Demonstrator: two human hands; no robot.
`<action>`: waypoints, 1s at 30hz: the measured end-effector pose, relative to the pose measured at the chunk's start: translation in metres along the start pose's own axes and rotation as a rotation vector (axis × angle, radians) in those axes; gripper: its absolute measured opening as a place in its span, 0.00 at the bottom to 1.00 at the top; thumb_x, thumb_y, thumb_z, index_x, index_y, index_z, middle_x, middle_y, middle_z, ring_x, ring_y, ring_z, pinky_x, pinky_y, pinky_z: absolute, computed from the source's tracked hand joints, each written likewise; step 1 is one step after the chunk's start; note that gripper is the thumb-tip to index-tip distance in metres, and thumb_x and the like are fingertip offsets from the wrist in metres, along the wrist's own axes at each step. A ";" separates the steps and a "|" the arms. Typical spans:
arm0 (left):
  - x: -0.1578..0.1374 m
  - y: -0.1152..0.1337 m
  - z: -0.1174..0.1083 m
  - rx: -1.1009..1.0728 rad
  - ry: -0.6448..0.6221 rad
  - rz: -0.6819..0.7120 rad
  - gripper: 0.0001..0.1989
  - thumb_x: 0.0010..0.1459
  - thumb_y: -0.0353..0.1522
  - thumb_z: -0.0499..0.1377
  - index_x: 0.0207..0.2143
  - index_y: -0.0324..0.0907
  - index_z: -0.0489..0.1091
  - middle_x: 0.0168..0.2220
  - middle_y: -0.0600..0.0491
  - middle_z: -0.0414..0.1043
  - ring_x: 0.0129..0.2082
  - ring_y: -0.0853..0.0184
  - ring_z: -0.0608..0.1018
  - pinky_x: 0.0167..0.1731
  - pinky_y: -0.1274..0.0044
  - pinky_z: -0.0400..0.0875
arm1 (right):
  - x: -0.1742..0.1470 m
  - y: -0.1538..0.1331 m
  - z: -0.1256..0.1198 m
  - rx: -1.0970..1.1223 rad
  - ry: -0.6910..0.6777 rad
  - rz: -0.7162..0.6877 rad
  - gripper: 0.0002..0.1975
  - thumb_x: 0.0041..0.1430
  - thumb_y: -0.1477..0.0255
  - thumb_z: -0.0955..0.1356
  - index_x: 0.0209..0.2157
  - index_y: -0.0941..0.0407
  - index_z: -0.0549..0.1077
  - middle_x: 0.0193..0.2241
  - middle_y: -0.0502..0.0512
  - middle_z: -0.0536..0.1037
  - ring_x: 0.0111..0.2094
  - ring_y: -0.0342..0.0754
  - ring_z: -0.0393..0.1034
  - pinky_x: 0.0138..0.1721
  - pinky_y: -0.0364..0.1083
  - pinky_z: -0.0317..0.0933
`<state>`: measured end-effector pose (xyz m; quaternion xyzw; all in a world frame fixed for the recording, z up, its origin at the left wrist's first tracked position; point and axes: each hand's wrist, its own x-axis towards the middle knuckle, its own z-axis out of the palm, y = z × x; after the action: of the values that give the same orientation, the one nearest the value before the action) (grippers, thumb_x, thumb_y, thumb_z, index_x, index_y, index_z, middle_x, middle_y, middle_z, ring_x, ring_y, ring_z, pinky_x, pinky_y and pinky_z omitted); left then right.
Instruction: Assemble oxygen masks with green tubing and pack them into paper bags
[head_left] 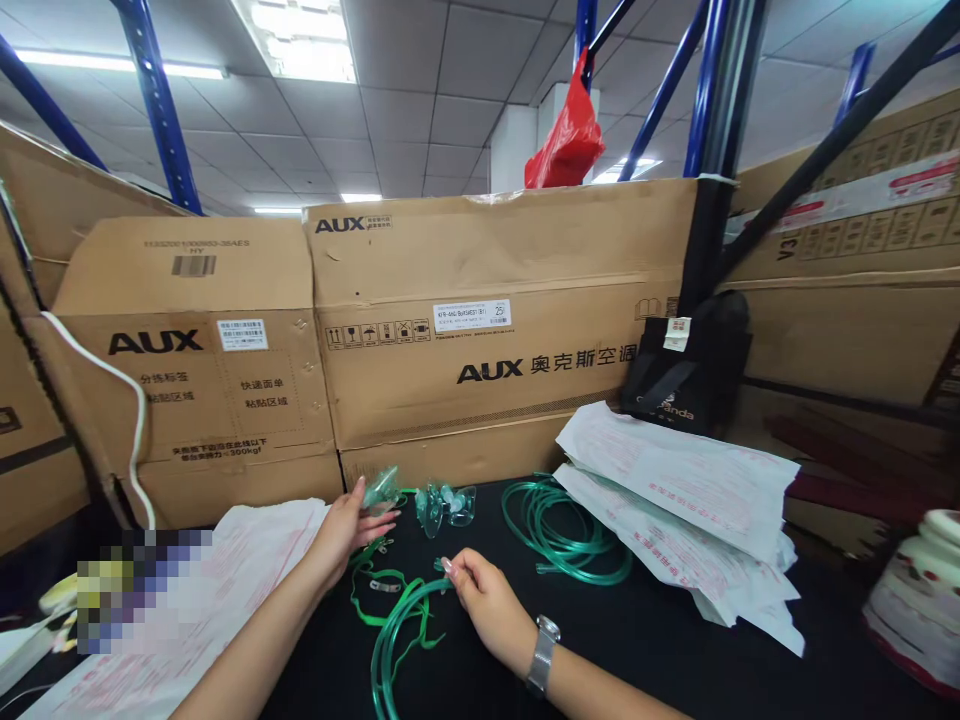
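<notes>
My left hand (352, 530) has its thumb and fingers around a clear green plastic mask (382, 490) near the cardboard wall. The hold looks loose, with the lower fingers stretched out. Just right of it, more clear green mask pieces (442, 506) lie on the black table. My right hand (480, 600), with a watch on its wrist, pinches the end of a green plastic tube (390, 640). That tube curves down to the bottom edge of the picture. Between the hands lie bright green straps (367, 600) and a small metal strip (385, 586).
Another coil of green tubing (570, 540) lies to the right, beside stacked white printed paper bags (675, 490). A white printed sheet (202, 610) covers the left side. Cardboard boxes (510, 260) wall the back. A black bag (686, 370) and a white jar (919, 600) stand right.
</notes>
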<state>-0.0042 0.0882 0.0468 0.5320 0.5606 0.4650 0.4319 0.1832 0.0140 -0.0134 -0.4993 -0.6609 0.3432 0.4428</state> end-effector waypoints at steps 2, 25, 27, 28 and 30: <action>-0.021 -0.005 -0.008 -0.102 -0.134 -0.042 0.21 0.60 0.39 0.41 0.36 0.32 0.67 0.37 0.40 0.73 0.39 0.61 0.76 0.38 0.72 0.71 | -0.001 -0.001 0.000 0.006 -0.005 -0.006 0.17 0.56 0.58 0.57 0.22 0.56 0.60 0.15 0.42 0.55 0.18 0.39 0.48 0.20 0.39 0.44; -0.075 -0.031 -0.005 -0.816 -0.461 -0.261 0.08 0.38 0.21 0.65 0.22 0.37 0.69 0.22 0.56 0.70 0.24 0.74 0.71 0.29 0.82 0.64 | -0.023 -0.026 0.003 -0.182 -0.151 -0.163 0.13 0.58 0.63 0.57 0.28 0.54 0.66 0.24 0.48 0.66 0.26 0.43 0.60 0.30 0.40 0.55; -0.075 -0.033 -0.002 -0.828 -0.391 -0.284 0.08 0.39 0.24 0.65 0.22 0.38 0.68 0.23 0.56 0.71 0.24 0.74 0.72 0.29 0.81 0.64 | -0.024 -0.028 0.005 -0.169 -0.166 -0.157 0.13 0.58 0.63 0.57 0.29 0.54 0.66 0.24 0.48 0.66 0.26 0.43 0.60 0.30 0.40 0.55; -0.075 -0.034 -0.001 -0.835 -0.355 -0.292 0.08 0.40 0.25 0.65 0.22 0.39 0.68 0.24 0.56 0.71 0.25 0.74 0.72 0.29 0.82 0.65 | -0.025 -0.028 0.006 -0.157 -0.173 -0.150 0.13 0.58 0.63 0.56 0.29 0.54 0.66 0.23 0.48 0.66 0.26 0.43 0.59 0.30 0.40 0.55; -0.077 -0.034 0.003 -0.844 -0.292 -0.298 0.08 0.41 0.28 0.65 0.22 0.39 0.67 0.24 0.58 0.70 0.24 0.75 0.72 0.29 0.82 0.65 | -0.026 -0.028 0.010 -0.126 -0.183 -0.124 0.12 0.58 0.62 0.57 0.29 0.54 0.65 0.22 0.48 0.64 0.25 0.42 0.57 0.28 0.40 0.54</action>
<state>-0.0035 0.0113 0.0117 0.2835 0.3263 0.5055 0.7468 0.1668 -0.0187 0.0011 -0.4508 -0.7485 0.3169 0.3689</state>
